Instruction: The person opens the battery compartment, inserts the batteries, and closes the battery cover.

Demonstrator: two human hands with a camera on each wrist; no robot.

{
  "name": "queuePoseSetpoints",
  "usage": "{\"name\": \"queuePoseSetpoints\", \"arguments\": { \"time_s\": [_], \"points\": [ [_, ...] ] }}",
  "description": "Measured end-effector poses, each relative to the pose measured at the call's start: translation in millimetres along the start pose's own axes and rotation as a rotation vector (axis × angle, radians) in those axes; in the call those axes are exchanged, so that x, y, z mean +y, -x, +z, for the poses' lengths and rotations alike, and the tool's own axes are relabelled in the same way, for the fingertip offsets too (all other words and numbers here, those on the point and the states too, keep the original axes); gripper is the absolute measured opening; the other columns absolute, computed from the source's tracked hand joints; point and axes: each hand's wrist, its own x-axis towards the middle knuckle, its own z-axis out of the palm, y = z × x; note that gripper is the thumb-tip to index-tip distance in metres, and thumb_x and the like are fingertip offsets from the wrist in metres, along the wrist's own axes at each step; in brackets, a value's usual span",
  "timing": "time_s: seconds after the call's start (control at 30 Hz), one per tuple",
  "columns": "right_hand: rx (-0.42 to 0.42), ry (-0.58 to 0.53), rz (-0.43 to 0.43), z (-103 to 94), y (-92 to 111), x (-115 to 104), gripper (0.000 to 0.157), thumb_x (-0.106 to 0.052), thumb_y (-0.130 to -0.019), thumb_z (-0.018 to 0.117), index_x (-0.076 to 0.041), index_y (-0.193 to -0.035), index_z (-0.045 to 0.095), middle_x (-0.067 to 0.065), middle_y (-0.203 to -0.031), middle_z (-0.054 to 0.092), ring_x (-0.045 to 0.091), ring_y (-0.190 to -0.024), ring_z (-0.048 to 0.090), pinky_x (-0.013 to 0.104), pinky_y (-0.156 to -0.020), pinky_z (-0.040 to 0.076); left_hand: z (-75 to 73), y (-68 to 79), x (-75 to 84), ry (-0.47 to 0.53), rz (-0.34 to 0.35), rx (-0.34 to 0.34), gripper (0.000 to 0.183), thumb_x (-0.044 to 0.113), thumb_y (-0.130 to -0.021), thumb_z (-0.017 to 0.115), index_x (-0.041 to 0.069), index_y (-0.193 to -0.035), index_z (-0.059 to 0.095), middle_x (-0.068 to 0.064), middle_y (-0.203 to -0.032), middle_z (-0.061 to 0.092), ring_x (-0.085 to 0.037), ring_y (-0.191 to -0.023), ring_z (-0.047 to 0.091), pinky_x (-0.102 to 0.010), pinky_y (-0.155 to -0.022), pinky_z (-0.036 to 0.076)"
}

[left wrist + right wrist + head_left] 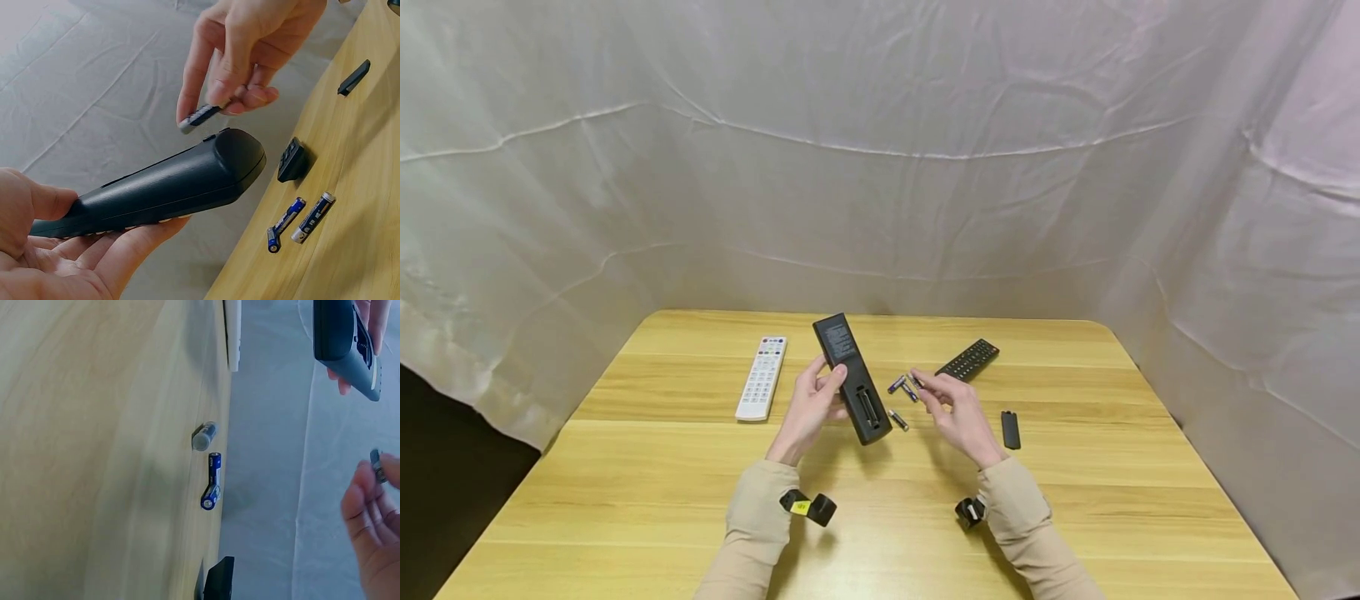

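My left hand [811, 408] grips a black remote control [842, 367] above the table, thumb on its back and fingers underneath. The back faces up, and its battery compartment [868, 407] is uncovered; I cannot tell whether a battery lies inside. Between thumb and fingertips my right hand [955, 412] pinches a battery [201, 117]. In the left wrist view that battery hangs just above the remote's near end, apart from it. Two blue batteries [212, 478] lie touching on the table, with a darker battery [898, 420] near them.
A white remote control [762, 379] lies to the left on the wooden table [662, 500]. Behind my right hand is a second black remote control [970, 359], buttons up. A small black battery cover [1011, 430] lies to the right. Pale cloth [880, 208] hangs behind the table.
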Motion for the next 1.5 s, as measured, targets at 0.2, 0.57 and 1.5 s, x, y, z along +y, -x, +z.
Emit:
{"name": "queuePoseSetpoints", "arguments": {
  "time_s": [0.2,0.57,1.5],
  "points": [
    [0.06,-0.075,-0.089,-0.1,0,-3,0.021,0.001,-0.091,0.07,0.003,-0.111,0.075,0.016,-0.089,0.075,0.022,-0.067,0.07,0.022,-0.064,0.063,0.5,0.0,-0.4,0.019,-0.001,-0.004,0.044,0.019,-0.108,0.045,0.007,-0.151,0.04,-0.033,-0.121,0.067,-0.018,-0.083,0.076,-0.031,-0.069,0.066],
    [0.086,-0.125,-0.374,2.1,-2,-10,0.017,0.011,-0.08,0.076,0.005,-0.096,0.077,0.013,-0.074,0.073,0.017,-0.055,0.066,0.015,-0.055,0.058,0.9,-0.9,-0.9,0.065,-0.001,0.01,0.046,0.019,-0.108,0.044,0.004,-0.152,0.037,-0.031,-0.117,0.069,-0.022,-0.086,0.077,-0.031,-0.067,0.066],
    [0.087,0.124,-0.551,22.0,3,-24,0.019,0.007,-0.071,0.083,0.004,-0.089,0.077,0.01,-0.077,0.073,0.012,-0.061,0.066,0.007,-0.059,0.054,6.2,1.4,0.4,0.081,-0.019,-0.012,0.046,0.017,-0.109,0.042,0.003,-0.152,0.035,-0.037,-0.124,0.063,-0.024,-0.087,0.076,-0.03,-0.067,0.066]
  ]
}}
